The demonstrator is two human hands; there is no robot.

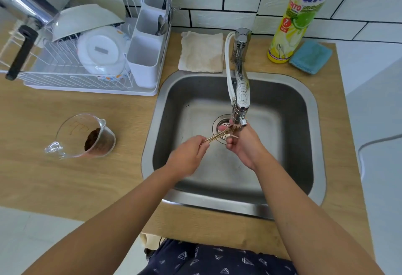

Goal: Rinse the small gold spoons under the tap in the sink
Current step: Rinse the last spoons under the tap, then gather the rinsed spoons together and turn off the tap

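While the gold spoons (219, 135) sit bunched over the drain (224, 132), just below the tap (239, 91) spout, the left hand (187, 157) pinches the handle ends with curled fingers. The right hand (241, 142) has its fingers curled around the bowl ends, seemingly rubbing them. Spoon count is probably two or three; the bundle is too blurred to be sure. Whether water is running cannot be told.

Risks: wet thin handles are slippery, so a spoon could slide out of the pinch and drop into the sink (304, 109), landing on the drain strainer. Rubbing too hard with the right hand could push the bundle out of the left. Holding the bowls at an angle under the spout could splash water onto the counter (65, 183).

Counts: one sink, one tap, one folded cloth (201, 51) behind the sink, one detergent bottle (298, 15), one blue sponge (311, 57), one glass measuring cup (84, 137) with brown residue, and one dish rack (71, 63) with several plates and bowls.
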